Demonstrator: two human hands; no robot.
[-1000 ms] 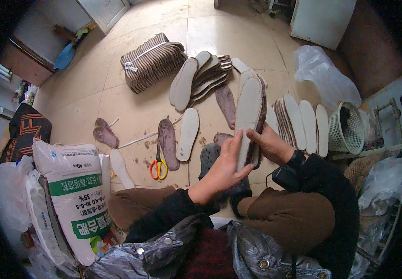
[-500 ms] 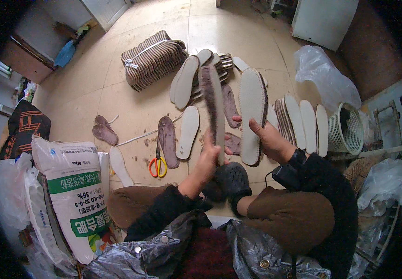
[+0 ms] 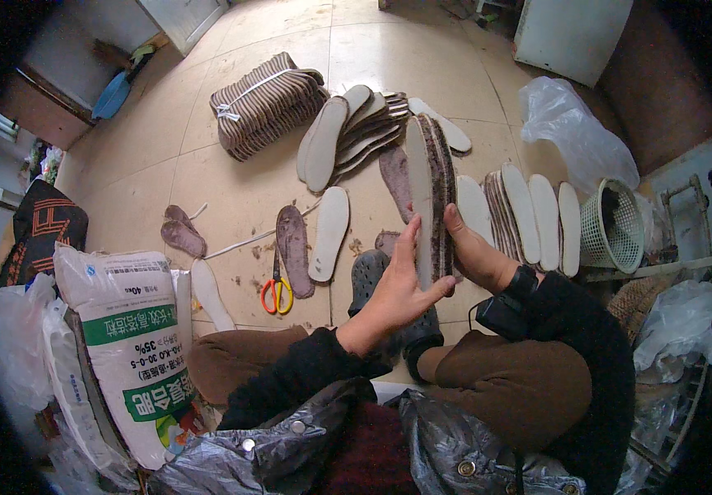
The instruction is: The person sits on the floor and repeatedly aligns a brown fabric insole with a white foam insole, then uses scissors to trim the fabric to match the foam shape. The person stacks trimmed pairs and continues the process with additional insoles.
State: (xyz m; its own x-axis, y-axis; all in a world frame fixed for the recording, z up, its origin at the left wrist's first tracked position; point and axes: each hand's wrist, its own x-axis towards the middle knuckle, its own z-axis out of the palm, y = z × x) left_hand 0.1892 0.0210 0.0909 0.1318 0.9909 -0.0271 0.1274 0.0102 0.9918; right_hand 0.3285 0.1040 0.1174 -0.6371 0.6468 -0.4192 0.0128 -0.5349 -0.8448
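Between my hands, several cream insoles with brown fuzzy linings (image 3: 430, 190) stand upright, edge toward me, pressed together. My left hand (image 3: 405, 280) grips them from the left, lower down, fingers along the white face. My right hand (image 3: 475, 256) holds them from the right, thumb on the edge. Beyond lie a loose pile of insoles (image 3: 361, 132) and a tied striped bundle (image 3: 257, 103). A row of white insoles (image 3: 523, 210) is right of my hands. Purple-brown fuzzy insoles (image 3: 294, 247), a white insole (image 3: 329, 231) and red-and-yellow-handled scissors (image 3: 277, 293) lie to the left.
A large white printed sack (image 3: 121, 313) and a dark bag (image 3: 42, 227) stand at left. At right are a white plastic basket (image 3: 603, 235), a clear plastic bag (image 3: 574, 124) and a metal rack (image 3: 686, 198). Scraps and a white strip (image 3: 240, 241) lie on the tiled floor.
The held insoles were parted between my hands half a second ago, one in each; now they are together again, turned edge-on, with my hands closer to each other.
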